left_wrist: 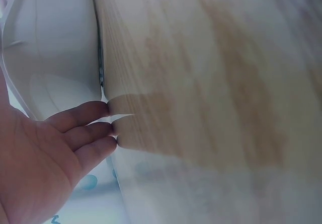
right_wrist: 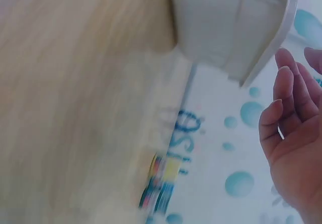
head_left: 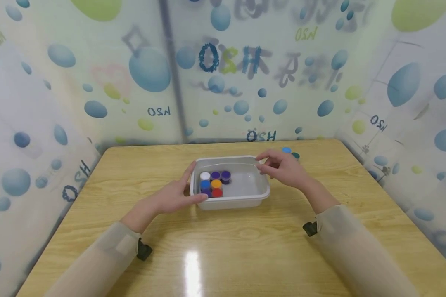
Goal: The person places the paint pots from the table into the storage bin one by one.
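A white plastic tub (head_left: 238, 203) stands on the table with several small lidded jars packed in its left part: white (head_left: 205, 176), purple (head_left: 226, 175), blue (head_left: 205, 184), orange (head_left: 216, 184) and red (head_left: 217, 192) lids show. My left hand (head_left: 172, 196) rests at the tub's left end, thumb over the front rim and index finger along the side; in the left wrist view its other fingers (left_wrist: 90, 131) reach down to the tabletop. Over the tub's right end is my right hand (head_left: 282, 167), fingers loosely bent and holding nothing, fingertips close to the rim.
Behind my right hand, outside the tub, stand a jar with a light blue lid (head_left: 286, 150) and one with a green lid (head_left: 295, 155). Printed walls (head_left: 215, 103) with bubble shapes close off the back and both sides of the wooden table (head_left: 245, 247).
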